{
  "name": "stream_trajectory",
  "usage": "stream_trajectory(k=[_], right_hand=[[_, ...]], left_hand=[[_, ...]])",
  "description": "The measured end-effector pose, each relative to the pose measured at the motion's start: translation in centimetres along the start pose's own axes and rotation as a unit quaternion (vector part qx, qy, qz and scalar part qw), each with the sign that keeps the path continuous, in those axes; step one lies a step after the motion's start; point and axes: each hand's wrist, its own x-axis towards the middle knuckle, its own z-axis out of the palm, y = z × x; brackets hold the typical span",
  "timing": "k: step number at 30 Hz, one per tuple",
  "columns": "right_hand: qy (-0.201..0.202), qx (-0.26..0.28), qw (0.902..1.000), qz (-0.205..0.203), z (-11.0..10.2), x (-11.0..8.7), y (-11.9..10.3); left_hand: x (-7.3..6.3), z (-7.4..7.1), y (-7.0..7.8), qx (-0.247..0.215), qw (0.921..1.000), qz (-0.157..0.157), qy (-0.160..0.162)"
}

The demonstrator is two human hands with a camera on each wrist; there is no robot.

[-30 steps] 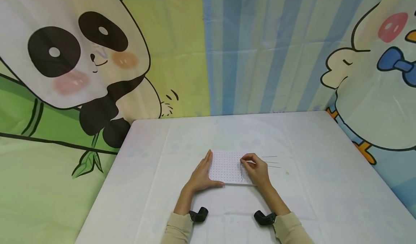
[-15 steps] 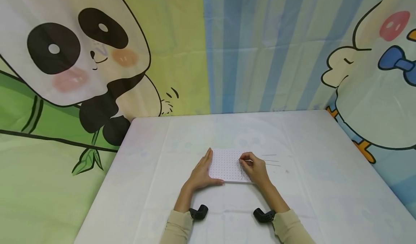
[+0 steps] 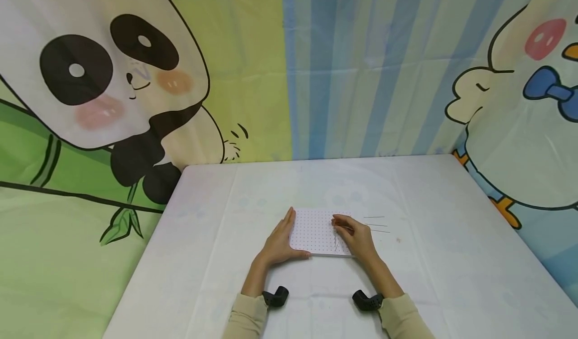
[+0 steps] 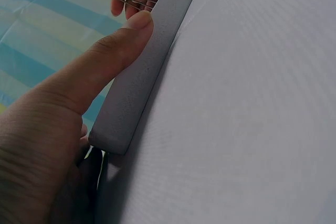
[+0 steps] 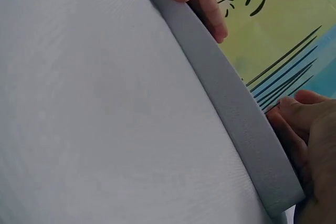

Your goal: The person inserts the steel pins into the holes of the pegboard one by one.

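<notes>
My left hand (image 3: 279, 241) steadies the left end of a white board (image 3: 311, 228) dotted with small holes. Its thumb (image 4: 123, 43) presses the near edge and the other fingers run along the left side. Several thin metal needles (image 5: 286, 72) stand in a row from the board's right half. Over that row, my right hand (image 3: 356, 236) has its thumb and index finger brought together at the far end, pinching at a needle mostly hidden by the fingers. In the left wrist view the right fingers (image 4: 116, 1) show behind the needles.
Three loose needles (image 3: 377, 224) lie side by side on the white-covered table (image 3: 226, 213), right of the board. A black wrist camera (image 3: 276, 297) sits on the left wrist and another camera (image 3: 367, 301) on the right. Behind the table hangs a cartoon curtain (image 3: 334, 78).
The right hand's index finger has lifted and straightened slightly while the hand stays at the needle row. The left hand, board and loose needles keep their places.
</notes>
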Motion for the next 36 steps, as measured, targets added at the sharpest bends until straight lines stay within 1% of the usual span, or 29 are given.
stream_trajectory(k=[3,4,6,10,14,18,21,24,32,36], right_hand=[[0.005,0.013,0.9999,-0.002,-0.4,-0.1,-0.1],[0.013,0.018,0.9998,-0.001,-0.5,-0.2,0.3],[0.034,0.029,0.999,0.001,-1.0,-0.3,0.2],[0.088,0.042,0.9946,0.034,-2.5,-0.6,0.6],[0.125,0.009,0.99,0.065,-4.6,-0.9,1.4],[0.143,-0.032,0.986,0.079,-6.6,-1.5,2.5],[0.145,-0.07,0.9837,0.079,-7.7,-1.9,3.2],[0.138,-0.106,0.9818,0.077,-8.2,-2.1,3.6],[0.099,-0.183,0.9749,0.078,-8.3,-2.3,3.8],[0.077,-0.206,0.9719,0.084,-8.3,-2.3,3.8]], left_hand=[[0.0,0.0,0.0,0.002,1.0,0.001,0.0],[0.0,0.0,-0.1,0.003,1.0,0.002,0.0],[0.0,0.1,-0.1,0.003,1.0,0.002,0.001],[0.0,0.2,-0.2,0.002,1.0,0.006,0.0],[0.0,0.1,-0.2,-0.001,1.0,0.007,0.002],[0.0,0.1,-0.2,0.001,1.0,0.003,0.0],[0.0,0.1,-0.1,0.0,1.0,0.004,0.001],[0.0,0.1,-0.1,-0.003,1.0,0.005,0.004],[0.1,0.2,0.0,-0.004,1.0,0.0,0.003],[0.0,0.2,-0.1,-0.002,1.0,0.0,0.004]])
